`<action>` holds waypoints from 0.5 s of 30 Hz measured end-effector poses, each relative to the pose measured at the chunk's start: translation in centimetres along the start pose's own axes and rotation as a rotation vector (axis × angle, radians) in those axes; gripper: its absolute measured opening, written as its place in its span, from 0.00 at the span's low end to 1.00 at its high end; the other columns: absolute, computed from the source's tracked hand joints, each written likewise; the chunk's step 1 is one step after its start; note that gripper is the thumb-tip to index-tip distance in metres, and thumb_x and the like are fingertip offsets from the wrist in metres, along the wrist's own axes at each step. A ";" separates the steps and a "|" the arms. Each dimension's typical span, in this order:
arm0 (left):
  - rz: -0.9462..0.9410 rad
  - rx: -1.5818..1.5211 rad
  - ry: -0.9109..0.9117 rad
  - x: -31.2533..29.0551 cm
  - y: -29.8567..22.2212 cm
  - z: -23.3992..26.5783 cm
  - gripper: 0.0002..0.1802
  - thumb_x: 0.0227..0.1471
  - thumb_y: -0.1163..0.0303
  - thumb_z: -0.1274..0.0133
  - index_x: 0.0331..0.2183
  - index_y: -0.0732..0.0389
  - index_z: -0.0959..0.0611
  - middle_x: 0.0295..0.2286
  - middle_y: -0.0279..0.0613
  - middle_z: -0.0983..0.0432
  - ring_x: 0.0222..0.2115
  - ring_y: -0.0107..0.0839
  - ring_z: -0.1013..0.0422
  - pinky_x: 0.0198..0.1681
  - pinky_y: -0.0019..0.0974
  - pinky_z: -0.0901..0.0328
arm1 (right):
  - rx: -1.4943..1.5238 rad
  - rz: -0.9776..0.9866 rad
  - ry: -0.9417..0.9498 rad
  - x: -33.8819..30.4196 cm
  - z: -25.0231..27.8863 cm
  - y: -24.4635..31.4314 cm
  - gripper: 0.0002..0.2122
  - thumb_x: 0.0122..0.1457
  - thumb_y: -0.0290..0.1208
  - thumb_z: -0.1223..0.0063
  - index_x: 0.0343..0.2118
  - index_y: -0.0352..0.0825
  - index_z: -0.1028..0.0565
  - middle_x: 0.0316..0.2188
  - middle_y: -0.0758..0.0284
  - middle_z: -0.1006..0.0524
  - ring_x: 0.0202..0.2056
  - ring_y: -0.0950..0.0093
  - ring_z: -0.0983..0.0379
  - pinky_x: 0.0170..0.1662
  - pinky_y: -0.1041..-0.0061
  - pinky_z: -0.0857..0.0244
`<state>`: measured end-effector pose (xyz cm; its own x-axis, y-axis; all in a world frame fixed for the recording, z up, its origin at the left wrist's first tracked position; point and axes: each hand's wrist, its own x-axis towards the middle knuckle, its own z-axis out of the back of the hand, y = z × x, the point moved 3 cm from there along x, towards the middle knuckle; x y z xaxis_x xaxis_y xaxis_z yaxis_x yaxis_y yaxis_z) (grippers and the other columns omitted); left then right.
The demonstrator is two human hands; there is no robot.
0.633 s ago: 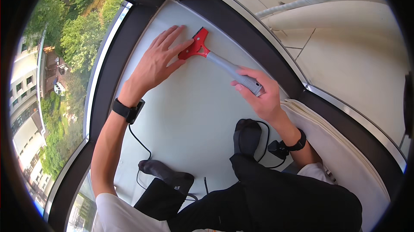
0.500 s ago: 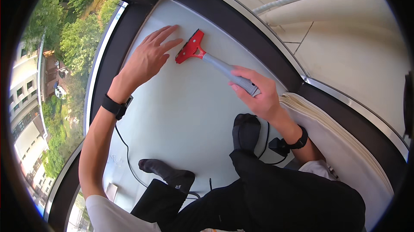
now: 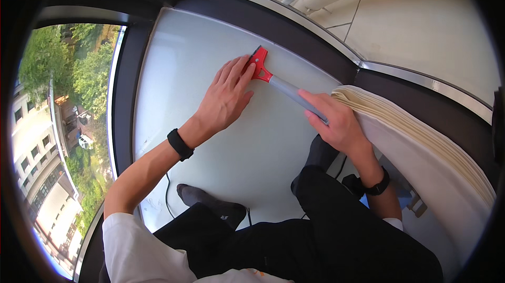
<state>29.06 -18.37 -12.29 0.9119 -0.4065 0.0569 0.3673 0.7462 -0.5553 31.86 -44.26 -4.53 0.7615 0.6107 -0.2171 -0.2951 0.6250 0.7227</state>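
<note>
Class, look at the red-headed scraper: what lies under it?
Under the scraper is a pale frosted pane. The left hand presses flat beside the red head, covering part of it; the right hand wraps the grey handle, hiding its end.

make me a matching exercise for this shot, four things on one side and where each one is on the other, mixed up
Things:
1. red-headed scraper with grey handle
2. left hand
3. right hand
4. folded cream curtain

Places:
A. gripping the grey handle
B. bunched along the dark frame at right
C. flat on the white sill, fingers at the red head
D. lying across the white sill

Pairs: 1-D, 2-C, 3-A, 4-B
</note>
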 end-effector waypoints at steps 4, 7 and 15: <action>0.054 0.012 -0.091 0.4 -0.5 -1.8 0.34 0.55 0.75 0.41 0.62 0.70 0.32 0.62 0.56 0.38 0.62 0.52 0.38 0.65 0.48 0.39 | 0.005 0.084 -0.149 -1.1 -1.7 -1.4 0.21 0.61 0.22 0.42 0.59 0.35 0.24 0.37 0.59 0.22 0.33 0.60 0.23 0.38 0.66 0.28; 0.061 0.003 -0.177 1.8 0.0 -1.9 0.33 0.56 0.78 0.44 0.62 0.68 0.31 0.63 0.53 0.37 0.62 0.50 0.37 0.64 0.47 0.38 | 0.074 0.086 -0.169 -0.5 -1.4 -1.2 0.21 0.61 0.21 0.43 0.59 0.34 0.24 0.37 0.58 0.22 0.34 0.60 0.23 0.38 0.67 0.28; 0.095 -0.017 -0.196 1.7 0.2 -2.5 0.34 0.52 0.83 0.45 0.62 0.67 0.30 0.62 0.51 0.35 0.61 0.50 0.36 0.63 0.47 0.36 | 0.068 0.158 -0.106 1.0 -0.6 -2.1 0.20 0.61 0.20 0.44 0.58 0.33 0.24 0.38 0.57 0.22 0.34 0.60 0.23 0.38 0.68 0.28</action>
<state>30.20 -20.29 -14.40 0.9610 -0.2233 0.1630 0.2764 0.7667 -0.5794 32.86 -44.66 -6.64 0.7665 0.6416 -0.0298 -0.3790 0.4892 0.7855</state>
